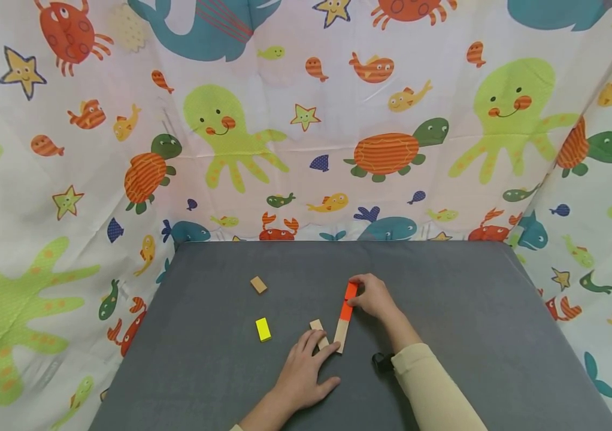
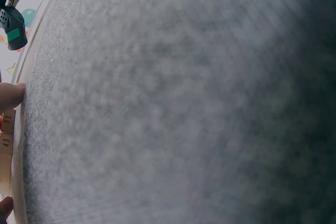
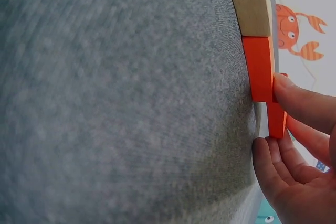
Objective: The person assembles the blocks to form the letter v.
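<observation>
A row on the table is made of a plain wooden block [image 1: 341,336], an orange block [image 1: 346,312] and a second orange block [image 1: 351,290] at the far end. With thumb and fingers, my right hand [image 1: 375,297] pinches the far orange block. In the right wrist view, that orange block [image 3: 276,120] sits slightly offset from the nearer one [image 3: 258,69]. My left hand [image 1: 304,372] lies with spread fingers over another plain block [image 1: 317,325], partly hiding it. One of its fingertips is right at the near end of the row.
Left of the hands lie a yellow block [image 1: 263,330] and, farther back, a small wooden block [image 1: 258,285]. A grey cloth [image 1: 203,371] covers the table. Behind it hangs a curtain [image 1: 295,197] with sea animals. A black wrist device [image 1: 382,363] sits at the right sleeve.
</observation>
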`<action>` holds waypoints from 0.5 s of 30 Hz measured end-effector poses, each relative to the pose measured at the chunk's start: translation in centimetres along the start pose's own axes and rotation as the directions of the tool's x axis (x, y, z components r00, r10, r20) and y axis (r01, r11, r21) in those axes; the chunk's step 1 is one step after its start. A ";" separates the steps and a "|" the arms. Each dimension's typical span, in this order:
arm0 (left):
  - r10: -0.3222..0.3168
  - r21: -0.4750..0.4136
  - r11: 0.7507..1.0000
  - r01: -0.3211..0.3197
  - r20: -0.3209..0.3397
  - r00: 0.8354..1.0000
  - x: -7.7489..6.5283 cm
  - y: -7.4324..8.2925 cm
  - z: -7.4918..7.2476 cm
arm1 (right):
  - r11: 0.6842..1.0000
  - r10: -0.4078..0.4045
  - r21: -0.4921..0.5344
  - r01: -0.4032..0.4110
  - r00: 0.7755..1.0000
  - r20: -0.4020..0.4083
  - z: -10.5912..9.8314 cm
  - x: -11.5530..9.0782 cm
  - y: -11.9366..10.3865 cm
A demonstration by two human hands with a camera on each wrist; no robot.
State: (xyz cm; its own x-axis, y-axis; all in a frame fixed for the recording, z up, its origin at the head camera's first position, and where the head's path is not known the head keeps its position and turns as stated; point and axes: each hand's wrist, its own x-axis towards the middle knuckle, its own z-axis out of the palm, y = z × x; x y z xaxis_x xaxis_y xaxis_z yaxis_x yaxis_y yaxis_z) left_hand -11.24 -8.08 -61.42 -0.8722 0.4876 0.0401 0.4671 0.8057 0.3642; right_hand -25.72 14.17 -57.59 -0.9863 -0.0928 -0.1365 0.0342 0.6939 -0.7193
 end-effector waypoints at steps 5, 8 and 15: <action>-0.013 0.002 1.000 0.013 0.015 1.000 0.0 0.0 0.0 | 1.000 -0.002 -0.005 0.003 1.000 0.006 0.1 0.1 -0.1; -0.013 0.002 1.000 0.013 0.015 1.000 -0.1 -0.1 0.0 | 1.000 -0.007 -0.012 0.007 1.000 0.010 0.1 0.1 -0.1; -0.001 0.006 1.000 0.001 -0.002 1.000 -0.1 -0.1 0.1 | 0.999 -0.028 -0.033 0.029 0.999 0.020 0.2 0.2 0.2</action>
State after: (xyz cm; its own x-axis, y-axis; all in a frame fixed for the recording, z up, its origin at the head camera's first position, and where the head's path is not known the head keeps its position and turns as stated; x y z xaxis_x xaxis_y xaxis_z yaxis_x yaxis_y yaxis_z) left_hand -11.15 -8.19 -61.58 -0.8731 0.4858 0.0413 0.4667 0.8083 0.3589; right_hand -25.85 14.14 -57.84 -0.9835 -0.1265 -0.1295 0.0003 0.7139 -0.7002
